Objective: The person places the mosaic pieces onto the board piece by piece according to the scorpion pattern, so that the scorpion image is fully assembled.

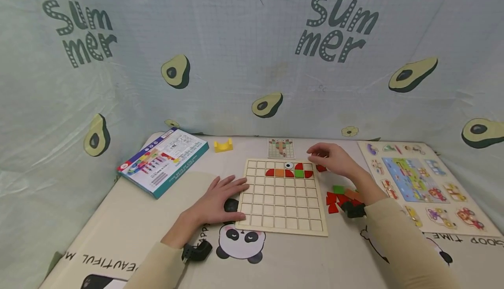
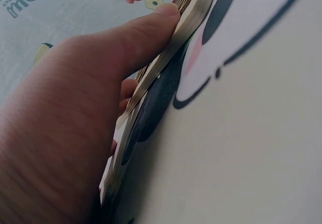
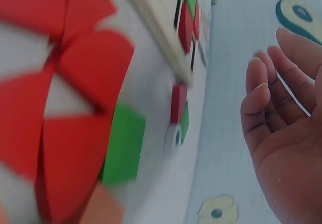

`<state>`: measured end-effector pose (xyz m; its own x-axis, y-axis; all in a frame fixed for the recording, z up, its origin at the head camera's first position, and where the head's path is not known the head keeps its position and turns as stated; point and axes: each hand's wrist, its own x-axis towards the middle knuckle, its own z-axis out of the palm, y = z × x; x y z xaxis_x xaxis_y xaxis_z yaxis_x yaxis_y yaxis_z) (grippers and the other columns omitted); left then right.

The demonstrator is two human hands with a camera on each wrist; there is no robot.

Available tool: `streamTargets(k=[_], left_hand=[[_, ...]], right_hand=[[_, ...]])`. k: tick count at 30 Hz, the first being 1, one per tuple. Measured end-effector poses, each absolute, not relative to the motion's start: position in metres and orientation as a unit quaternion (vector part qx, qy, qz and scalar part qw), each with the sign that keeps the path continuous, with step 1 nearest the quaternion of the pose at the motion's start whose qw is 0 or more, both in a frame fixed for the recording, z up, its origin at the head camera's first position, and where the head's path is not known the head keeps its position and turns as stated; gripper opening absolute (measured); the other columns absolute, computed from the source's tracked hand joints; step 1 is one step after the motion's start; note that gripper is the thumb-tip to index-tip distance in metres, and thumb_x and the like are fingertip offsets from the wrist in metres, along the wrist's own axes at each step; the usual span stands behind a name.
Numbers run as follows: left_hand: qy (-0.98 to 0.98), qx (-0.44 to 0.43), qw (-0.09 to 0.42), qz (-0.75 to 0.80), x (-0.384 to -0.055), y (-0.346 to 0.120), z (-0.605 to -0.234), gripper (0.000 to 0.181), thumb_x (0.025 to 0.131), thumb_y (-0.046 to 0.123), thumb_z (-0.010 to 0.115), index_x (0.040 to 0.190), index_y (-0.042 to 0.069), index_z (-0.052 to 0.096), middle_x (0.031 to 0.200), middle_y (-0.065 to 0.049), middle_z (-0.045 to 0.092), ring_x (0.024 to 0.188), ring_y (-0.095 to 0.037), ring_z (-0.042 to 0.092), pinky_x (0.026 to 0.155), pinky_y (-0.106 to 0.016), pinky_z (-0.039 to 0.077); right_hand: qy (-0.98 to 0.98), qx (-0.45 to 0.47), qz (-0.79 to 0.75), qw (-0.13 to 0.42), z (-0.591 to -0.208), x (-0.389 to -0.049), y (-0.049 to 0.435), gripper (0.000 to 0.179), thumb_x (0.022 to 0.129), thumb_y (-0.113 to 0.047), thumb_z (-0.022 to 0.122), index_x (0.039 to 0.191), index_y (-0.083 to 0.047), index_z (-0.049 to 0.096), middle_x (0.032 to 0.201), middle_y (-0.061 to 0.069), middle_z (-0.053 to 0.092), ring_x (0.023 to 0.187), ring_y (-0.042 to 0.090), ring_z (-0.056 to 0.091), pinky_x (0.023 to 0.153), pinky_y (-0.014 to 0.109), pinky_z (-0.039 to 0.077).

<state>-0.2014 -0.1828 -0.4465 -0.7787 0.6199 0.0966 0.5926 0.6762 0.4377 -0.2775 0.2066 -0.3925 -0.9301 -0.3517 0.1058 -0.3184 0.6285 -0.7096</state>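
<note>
A wooden grid board [image 1: 281, 212] lies on the table, with red pieces [image 1: 269, 173], an orange square [image 1: 279, 173], a green square [image 1: 299, 174] and a round eye piece [image 1: 289, 165] set in its upper rows. My left hand [image 1: 220, 199] rests at the board's left edge, fingers spread and thumb touching the rim. Above the table by the board's upper right corner is my right hand [image 1: 334, 160]. In the right wrist view its fingers [image 3: 256, 105] curl loosely, with nothing visible between them. Beneath it lie a red piece [image 3: 178, 103] and another eye piece [image 3: 173, 136].
Loose red pieces [image 1: 332, 199], green and orange ones are heaped right of the board, partly hidden by the right wrist. Behind the board lies a pattern card [image 1: 281, 149]. A boxed set [image 1: 165, 160] and a yellow piece [image 1: 223, 145] sit left; a picture puzzle [image 1: 421, 184] lies right.
</note>
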Motion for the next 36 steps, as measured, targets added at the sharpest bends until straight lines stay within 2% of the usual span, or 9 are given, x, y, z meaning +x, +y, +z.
streamTargets(k=[10,27,36], left_hand=[[0.917,0.326,0.032,0.227,-0.200,-0.182,-0.446,0.081,0.085,0.063,0.068,0.151,0.021,0.049,0.161,0.001,0.037,0.151,-0.031,0.019,0.118,-0.061,0.003],[0.918,0.325,0.033,0.224,-0.200,-0.184,-0.450,0.082,0.085,0.064,0.067,0.152,0.022,0.048,0.161,0.002,0.035,0.152,-0.031,0.019,0.119,-0.060,0.004],[0.920,0.328,0.029,0.215,-0.202,-0.184,-0.451,0.082,0.086,0.064,0.067,0.153,0.022,0.047,0.162,0.002,0.034,0.152,-0.030,0.018,0.119,-0.060,0.004]], right_hand=[[0.919,-0.158,-0.361,0.021,-0.402,-0.277,0.237,0.030,0.098,-0.018,0.068,0.119,0.002,0.067,0.103,0.011,0.067,0.094,0.028,0.062,0.080,0.038,0.051],[0.925,-0.109,-0.356,0.074,-0.420,-0.281,0.262,0.028,0.098,-0.018,0.068,0.117,0.003,0.065,0.098,0.010,0.064,0.089,0.027,0.057,0.075,0.032,0.052],[0.928,-0.115,-0.346,0.072,-0.420,-0.280,0.261,0.029,0.094,-0.017,0.072,0.111,0.005,0.065,0.094,0.010,0.062,0.085,0.025,0.053,0.072,0.033,0.048]])
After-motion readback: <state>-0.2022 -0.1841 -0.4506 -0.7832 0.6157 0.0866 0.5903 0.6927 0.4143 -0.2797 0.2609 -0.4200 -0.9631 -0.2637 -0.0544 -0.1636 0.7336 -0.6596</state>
